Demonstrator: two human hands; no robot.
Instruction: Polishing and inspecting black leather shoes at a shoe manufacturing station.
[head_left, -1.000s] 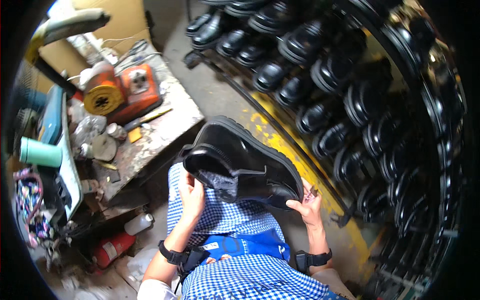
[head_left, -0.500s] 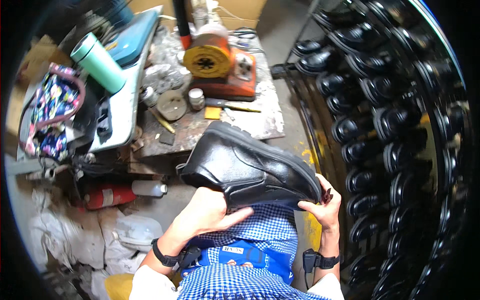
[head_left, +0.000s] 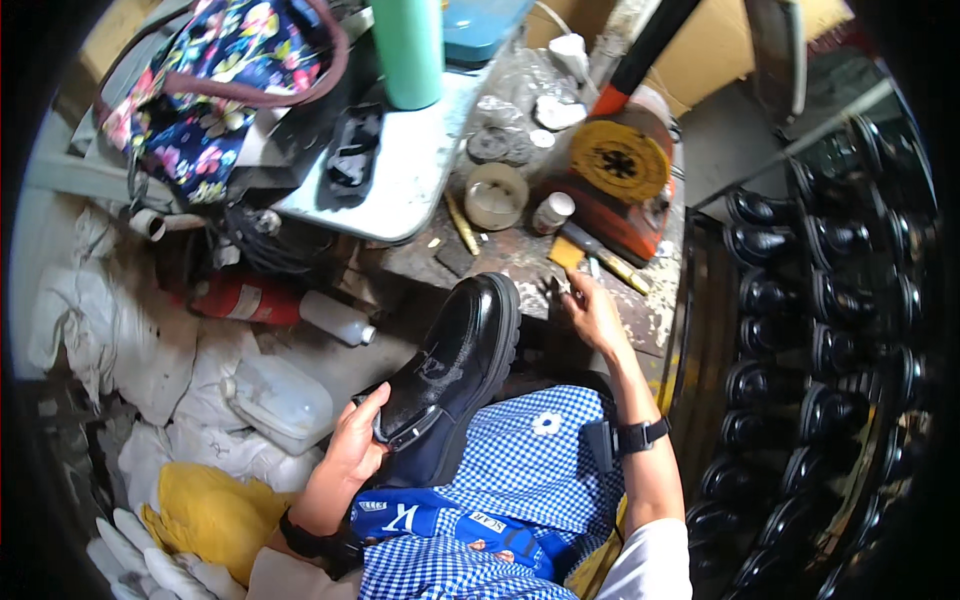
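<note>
A black leather slip-on shoe with a thick ridged sole is tilted over my lap, toe pointing away. My left hand grips it around the heel and opening, thumb on the upper. Over the workbench, my right hand reaches forward with thumb and index finger apart. Its fingertips are at the near edge of a small yellow-orange pad; whether they touch it is unclear. Beside the pad lie a brush-like tool with a yellowish handle and a small white-labelled jar.
An orange machine with a yellow wheel stands on the cluttered workbench. A round tub sits nearby. To the left are a green flask and a floral bag. Racks of black shoes line the right side.
My right hand has left the shoe's toe and moved forward to the bench. The shoe has turned toe-away, with my left hand now at its heel. The view has swung left.
</note>
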